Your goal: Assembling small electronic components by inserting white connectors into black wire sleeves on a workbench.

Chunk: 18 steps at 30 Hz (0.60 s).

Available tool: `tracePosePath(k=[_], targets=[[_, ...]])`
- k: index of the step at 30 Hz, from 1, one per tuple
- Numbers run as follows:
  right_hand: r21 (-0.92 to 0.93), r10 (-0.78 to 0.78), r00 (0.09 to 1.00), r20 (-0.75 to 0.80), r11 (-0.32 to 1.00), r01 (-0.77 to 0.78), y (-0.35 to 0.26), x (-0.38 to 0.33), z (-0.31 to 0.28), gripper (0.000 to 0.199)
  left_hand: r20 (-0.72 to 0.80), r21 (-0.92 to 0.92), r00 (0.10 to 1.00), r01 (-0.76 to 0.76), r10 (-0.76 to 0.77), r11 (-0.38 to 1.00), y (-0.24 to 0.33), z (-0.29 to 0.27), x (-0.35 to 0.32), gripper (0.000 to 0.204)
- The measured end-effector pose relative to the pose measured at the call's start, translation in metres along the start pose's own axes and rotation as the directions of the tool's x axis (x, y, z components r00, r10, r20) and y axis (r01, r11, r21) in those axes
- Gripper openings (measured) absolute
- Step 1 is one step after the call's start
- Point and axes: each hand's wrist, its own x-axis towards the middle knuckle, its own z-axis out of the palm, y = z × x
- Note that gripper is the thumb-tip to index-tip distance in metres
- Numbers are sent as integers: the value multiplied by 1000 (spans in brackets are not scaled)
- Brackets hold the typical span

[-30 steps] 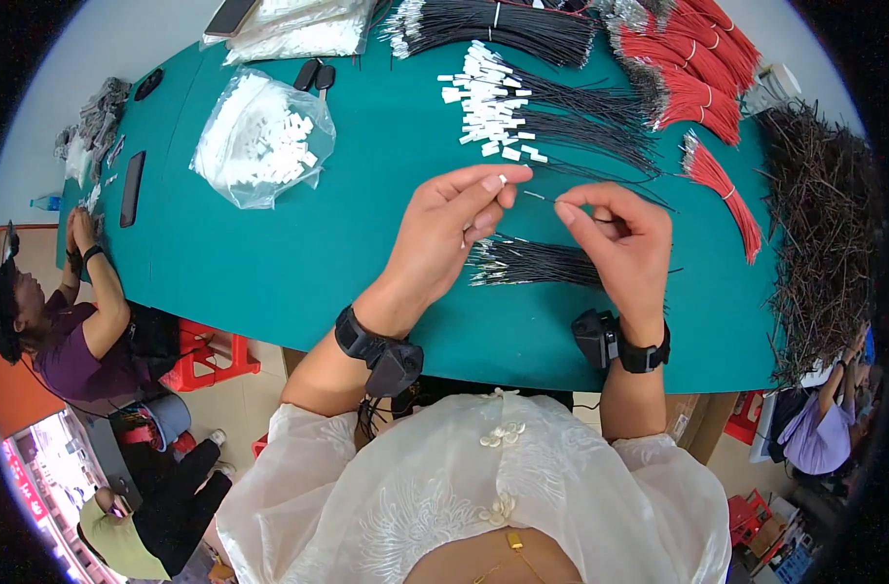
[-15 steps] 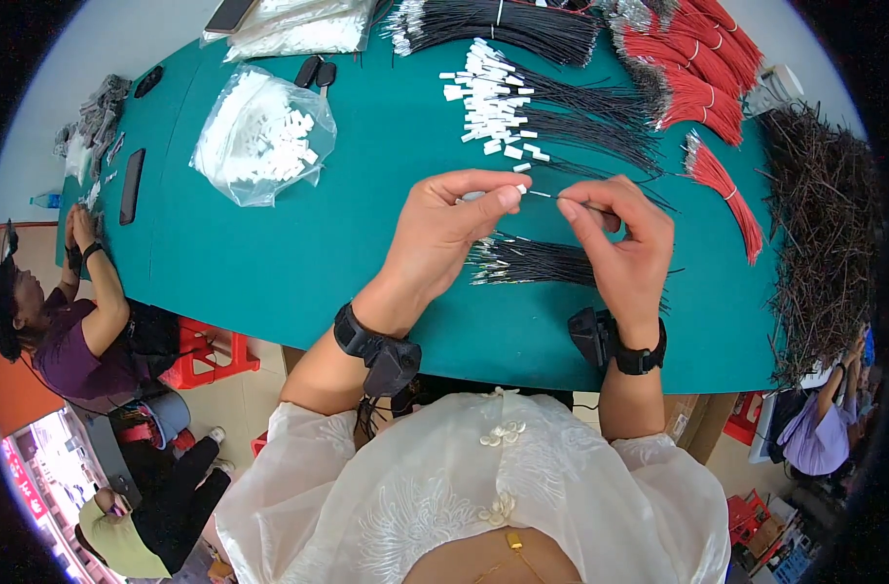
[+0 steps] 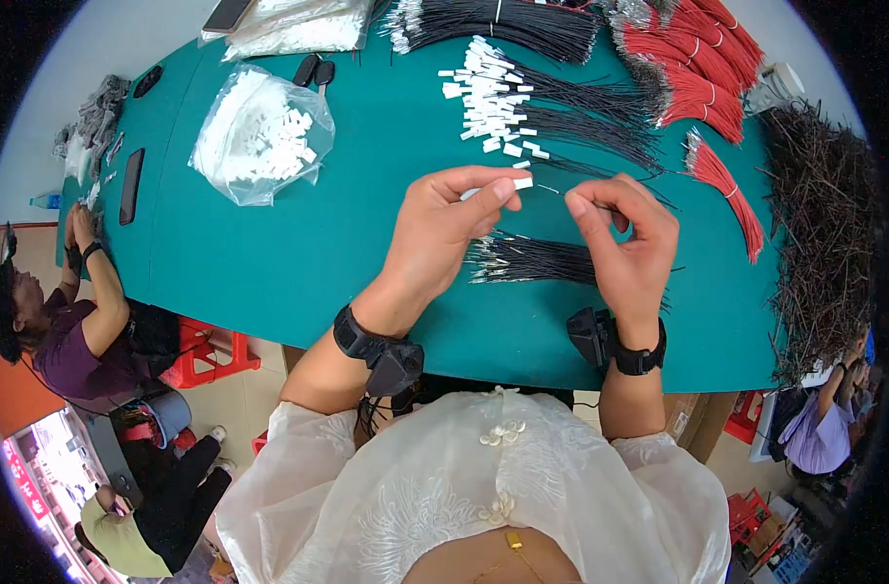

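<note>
While the left hand (image 3: 442,226) pinches a white connector (image 3: 522,183), right hand (image 3: 627,243) pinching 1 thin wire (image 3: 551,189).

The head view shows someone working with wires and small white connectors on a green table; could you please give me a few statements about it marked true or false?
1. The left hand pinches a small white connector. True.
2. The right hand rests flat on the green table. False: it is raised, fingers pinching a thin black wire.
3. A bundle of black wires lies under the hands. True.
4. The clear bag of white connectors lies to the person's right. False: it lies to the left.
</note>
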Motion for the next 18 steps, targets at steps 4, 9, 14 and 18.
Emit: tracePosePath(k=[4,9,14,18], targets=[[28,31,999,10,999,-31,-2,0,0,6,-9,1,1000,15,-15,1000,0,0,0,24],[48,49,999,21,998,-50,-2,-1,1,6,-20,-28,999,32,-33,999,-1,-2,1,23],[50,70,997,25,996,-72,-2,-2,1,6,-22,-63,999,48,-49,997,-1,0,0,23],[58,85,996,19,995,-86,-2,-2,1,6,-22,-86,999,40,-42,995,2,1,0,22]])
